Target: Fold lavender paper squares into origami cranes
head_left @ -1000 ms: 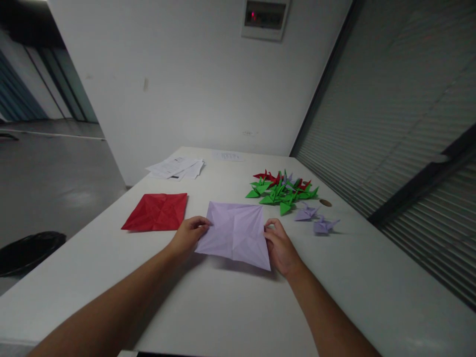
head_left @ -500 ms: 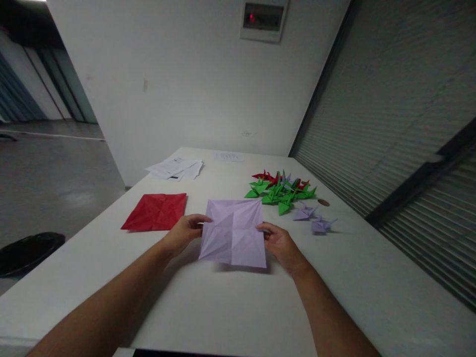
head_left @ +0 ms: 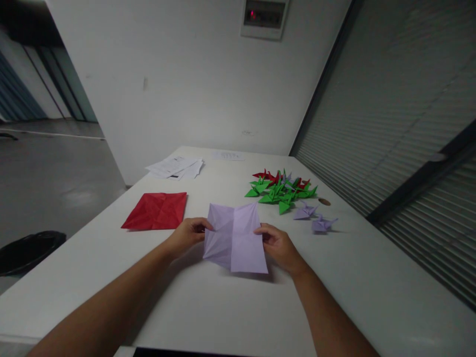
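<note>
A creased square of lilac origami paper (head_left: pixel 238 240) is held up just above the white table (head_left: pixel 223 310). My left hand (head_left: pixel 188 235) pinches its left edge, thumb on the near face. On the opposite edge, my right hand (head_left: pixel 277 244) grips the sheet the same way; the fingers behind the paper are partly hidden. The sheet bends along its vertical middle crease. To the left of it lies a creased sheet of red origami paper (head_left: pixel 158 210). Two folded lilac paper cranes (head_left: pixel 305 212) sit beyond my right hand.
A pile of green paper cranes (head_left: pixel 277 193), with red and lilac ones behind, occupies the back right. White printed papers (head_left: pixel 176 167) lie at the back left. A brown round spot (head_left: pixel 324 202) shows near the right edge. A black-lined bin (head_left: pixel 31 252) stands left of the table.
The lilac sheet has gone from nearly flat to bent along its middle crease, its side edges now closer together. Both hands keep their hold and have drawn slightly inward.
</note>
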A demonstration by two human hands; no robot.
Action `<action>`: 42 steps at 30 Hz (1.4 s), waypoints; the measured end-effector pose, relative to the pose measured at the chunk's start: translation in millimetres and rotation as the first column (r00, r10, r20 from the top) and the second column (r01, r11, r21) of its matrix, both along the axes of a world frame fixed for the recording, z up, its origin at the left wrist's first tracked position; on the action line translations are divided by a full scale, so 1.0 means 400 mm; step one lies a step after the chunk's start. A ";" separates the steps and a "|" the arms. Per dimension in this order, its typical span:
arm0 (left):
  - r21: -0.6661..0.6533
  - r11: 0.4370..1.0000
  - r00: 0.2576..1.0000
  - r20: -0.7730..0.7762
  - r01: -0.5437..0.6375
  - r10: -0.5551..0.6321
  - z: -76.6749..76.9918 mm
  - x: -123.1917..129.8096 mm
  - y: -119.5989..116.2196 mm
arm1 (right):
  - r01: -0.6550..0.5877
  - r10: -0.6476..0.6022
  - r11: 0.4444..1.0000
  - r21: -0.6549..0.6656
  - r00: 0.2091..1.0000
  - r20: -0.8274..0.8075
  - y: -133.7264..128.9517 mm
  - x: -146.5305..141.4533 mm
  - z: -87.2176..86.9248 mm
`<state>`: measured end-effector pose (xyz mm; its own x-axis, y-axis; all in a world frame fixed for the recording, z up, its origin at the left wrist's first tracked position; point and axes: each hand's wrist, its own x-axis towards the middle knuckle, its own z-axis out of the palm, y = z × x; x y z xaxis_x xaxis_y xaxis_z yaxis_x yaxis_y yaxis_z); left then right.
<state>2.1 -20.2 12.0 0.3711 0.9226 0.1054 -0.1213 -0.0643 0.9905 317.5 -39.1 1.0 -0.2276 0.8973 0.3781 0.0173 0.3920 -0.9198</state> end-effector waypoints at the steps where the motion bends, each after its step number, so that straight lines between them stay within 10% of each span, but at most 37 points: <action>1: 0.008 1.000 1.000 -0.009 0.004 -0.004 -0.002 0.000 0.000 | 0.002 -0.002 1.000 0.007 1.000 0.019 -0.001 0.000 0.001; 16: 0.258 0.966 0.995 -0.099 0.028 -0.002 -0.051 0.024 -0.004 | 0.027 -0.067 0.989 0.145 0.959 0.276 -0.012 -0.010 -0.005; 42: 0.375 0.927 0.994 -0.090 -0.024 0.062 -0.031 0.037 -0.029 | 0.073 -0.115 0.973 0.217 0.976 0.187 -0.018 -0.049 -0.004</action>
<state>16.8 -31.7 -0.6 0.3581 0.8388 0.4101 -0.0132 -0.4347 0.9005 297.9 -46.3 -0.8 -0.2350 0.8248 0.5143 0.2358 0.5617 -0.7930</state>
